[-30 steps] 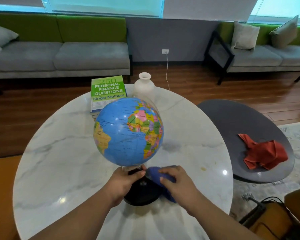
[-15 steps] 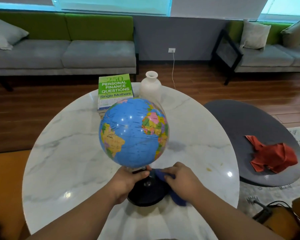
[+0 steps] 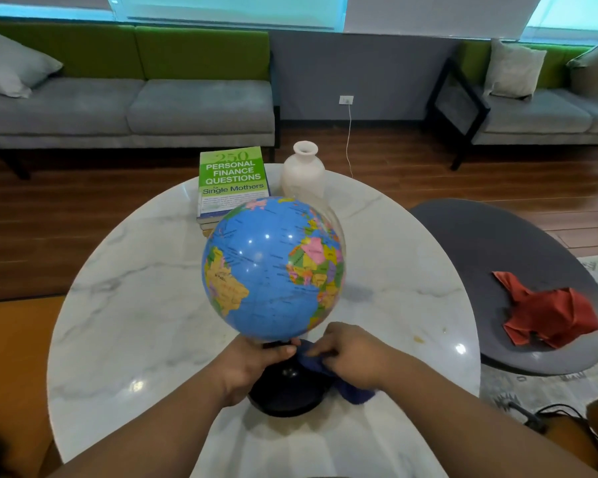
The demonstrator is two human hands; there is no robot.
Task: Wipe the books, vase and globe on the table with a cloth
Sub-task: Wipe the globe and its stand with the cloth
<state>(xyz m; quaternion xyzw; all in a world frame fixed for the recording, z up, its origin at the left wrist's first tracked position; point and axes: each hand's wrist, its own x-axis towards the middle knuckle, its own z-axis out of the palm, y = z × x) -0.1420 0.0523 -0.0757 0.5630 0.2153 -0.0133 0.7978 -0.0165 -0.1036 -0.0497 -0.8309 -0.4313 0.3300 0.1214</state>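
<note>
Head view: the globe (image 3: 273, 267) stands on its black base (image 3: 283, 395) near the front of the round marble table (image 3: 135, 305). The left hand (image 3: 252, 363) curls around the stem just under the ball. The right hand (image 3: 353, 357) grips a blue cloth (image 3: 353, 391) bunched against the stem. Behind the globe are the stacked books (image 3: 233, 177) and a white vase (image 3: 302, 172). A red cloth (image 3: 549, 319) lies on the grey side table (image 3: 497, 253).

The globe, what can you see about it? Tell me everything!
The globe is a shiny, plastic-looking blue ball with yellow, pink, green and orange countries, set on a short stem above a round black base. It stands upright near the front of the white marble table. The left hand grips the stem just under the ball, and the right hand holds a blue cloth against the base.
</note>
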